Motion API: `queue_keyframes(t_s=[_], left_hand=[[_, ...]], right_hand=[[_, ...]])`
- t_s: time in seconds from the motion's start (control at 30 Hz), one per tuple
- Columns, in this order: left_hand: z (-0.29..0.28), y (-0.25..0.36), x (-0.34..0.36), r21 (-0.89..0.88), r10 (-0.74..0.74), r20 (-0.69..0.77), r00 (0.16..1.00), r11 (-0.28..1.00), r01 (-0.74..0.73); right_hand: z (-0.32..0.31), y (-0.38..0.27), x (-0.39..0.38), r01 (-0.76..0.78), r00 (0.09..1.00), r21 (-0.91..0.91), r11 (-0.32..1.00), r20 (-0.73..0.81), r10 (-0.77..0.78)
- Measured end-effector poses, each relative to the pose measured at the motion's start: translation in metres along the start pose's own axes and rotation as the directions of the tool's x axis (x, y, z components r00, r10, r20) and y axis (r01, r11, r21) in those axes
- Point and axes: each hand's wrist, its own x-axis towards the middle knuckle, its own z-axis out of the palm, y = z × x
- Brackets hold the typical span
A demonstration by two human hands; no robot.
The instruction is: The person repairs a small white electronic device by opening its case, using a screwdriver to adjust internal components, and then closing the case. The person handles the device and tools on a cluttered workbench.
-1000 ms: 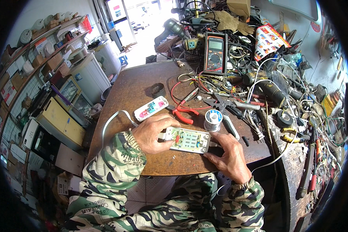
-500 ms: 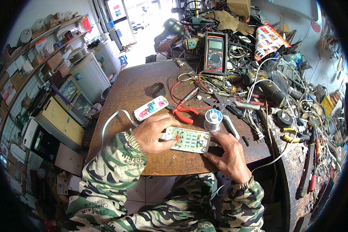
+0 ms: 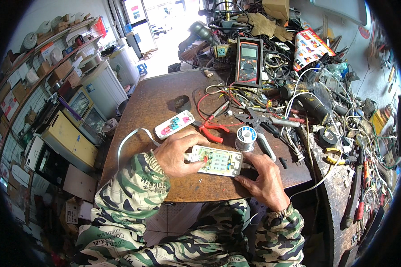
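Observation:
My left hand [image 3: 178,153] grips the left end of an opened pale plastic housing [image 3: 234,167] with a circuit board [image 3: 216,160] and small coloured wires inside. My right hand [image 3: 260,178] holds its right end between thumb and fingers. A white cable [image 3: 133,130] runs toward my left hand. Just beyond lie a white cover [image 3: 173,124] with pink and blue parts, red-handled pliers [image 3: 211,133] and a solder spool [image 3: 245,140].
The wooden bench [image 3: 142,98] bears a small dark cup [image 3: 182,103] and a multimeter [image 3: 248,60]. Tangled cables, tools, tape [image 3: 327,135] and a power tool [image 3: 312,107] crowd the right side. Shelves and appliances [image 3: 71,133] line the left, and an open doorway stands behind.

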Motion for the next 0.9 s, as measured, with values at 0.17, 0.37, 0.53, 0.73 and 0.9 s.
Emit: queue_keyframes(t_s=[0.17,0.37,0.53,0.73,0.9], left_hand=[[0.0007,0.0011,0.0032,-0.034,0.075,-0.057,0.996,0.996,-0.077],[-0.0025,0.0064,0.0036,-0.042,0.080,-0.047,0.996,0.996,-0.082],[-0.0013,0.0046,0.0029,-0.042,0.088,-0.047,0.995,0.995,-0.090],[-0.0004,0.0035,0.0013,-0.037,0.067,-0.029,0.997,0.997,-0.068],[-0.0007,0.0038,0.0024,-0.037,0.075,-0.021,0.997,0.996,-0.075]], right_hand=[[-0.0014,0.0002,0.0000,0.011,1.000,-0.028,1.000,-0.008,-0.011],[-0.0014,0.0007,0.0003,-0.031,1.000,0.002,1.000,0.003,0.031],[-0.0004,0.0013,-0.0008,-0.030,0.999,0.008,1.000,-0.012,0.030],[-0.0020,-0.0012,-0.0007,-0.024,1.000,-0.002,1.000,0.002,0.024],[-0.0005,0.0006,-0.0012,-0.047,0.999,0.021,0.999,-0.007,0.047]])
